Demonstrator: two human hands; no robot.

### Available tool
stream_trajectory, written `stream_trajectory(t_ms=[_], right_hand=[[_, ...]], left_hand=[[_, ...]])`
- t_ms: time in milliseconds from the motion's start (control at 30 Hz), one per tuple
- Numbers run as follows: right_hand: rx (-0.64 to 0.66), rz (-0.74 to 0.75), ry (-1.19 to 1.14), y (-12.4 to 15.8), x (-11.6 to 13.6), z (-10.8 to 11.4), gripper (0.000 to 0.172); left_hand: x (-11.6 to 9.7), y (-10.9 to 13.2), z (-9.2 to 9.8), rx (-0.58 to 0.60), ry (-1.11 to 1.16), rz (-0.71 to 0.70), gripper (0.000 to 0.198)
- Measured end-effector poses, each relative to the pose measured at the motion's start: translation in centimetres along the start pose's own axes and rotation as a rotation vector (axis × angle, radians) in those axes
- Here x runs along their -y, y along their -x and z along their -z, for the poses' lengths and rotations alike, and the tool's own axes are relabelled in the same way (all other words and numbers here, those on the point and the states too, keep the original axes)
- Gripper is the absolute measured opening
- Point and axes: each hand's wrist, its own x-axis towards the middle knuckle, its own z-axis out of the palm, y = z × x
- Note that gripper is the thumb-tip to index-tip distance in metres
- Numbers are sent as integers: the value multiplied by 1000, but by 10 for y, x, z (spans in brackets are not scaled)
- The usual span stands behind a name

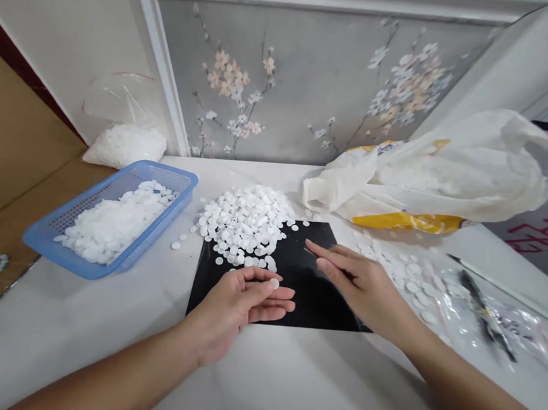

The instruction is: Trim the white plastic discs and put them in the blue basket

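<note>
A small round white disc (274,283) is pinched between the thumb and fingers of my left hand (247,299), palm turned up over the front of a black sheet (306,277). My right hand (357,274) hovers at the sheet's right side, its fingers curled and thumb close to the forefinger. Something thin may be at its fingertips, but it is too small to make out. Behind both hands, a heap of white discs (247,219) covers the back left of the sheet and spills onto the white table.
To the left, a blue plastic basket (87,272) holds more discs, with a clear bag of white pieces (126,146) behind it. A white and yellow carrier bag (421,183) lies back right. Loose discs (413,277), a black pen-like tool (485,316) and clear plastic packets (523,332) lie on the right.
</note>
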Motion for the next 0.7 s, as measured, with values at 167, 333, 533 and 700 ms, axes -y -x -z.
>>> stream_trajectory(t_ms=[167,333,533,700], right_hand=[[19,118,-79,12,19,-15,39],[-16,309,-105,18,26,-21,35],[-41,384,-41,20,27,-19,33],[-32,416,-3,19,28,-18,32]], left_hand=[[1,-3,3,0,1,-13,28],[1,-4,5,27,-37,-24,26],[-3,-2,6,24,-104,-8,24],[-5,-1,7,53,-169,-2,22]])
